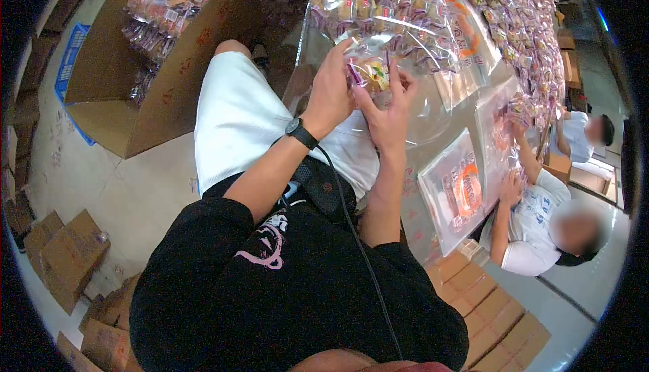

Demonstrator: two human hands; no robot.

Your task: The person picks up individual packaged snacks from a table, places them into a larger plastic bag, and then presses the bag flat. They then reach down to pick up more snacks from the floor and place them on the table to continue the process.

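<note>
Both my hands come together over the table's near edge. Between their fingers is a small wrapped snack packet point(372, 73) with purple and yellow print. My left hand point(330, 88), with a watch at the wrist, grips its left side. The thumb and fingers of my right hand point(389, 112) close on its right side. Clear plastic film lies around the packet; I cannot tell whether it belongs to the large bag behind. Just beyond my fingers, a large clear bag point(385, 10) holds rows of similar packets.
A stack of flat printed bags point(454, 193) lies at right. Packets are heaped point(520, 27) along the table's far side. An open carton point(182, 68) of filled bags stands left. A co-worker's hands point(512, 188) handle bags at right. Cardboard boxes point(490, 311) stand lower right.
</note>
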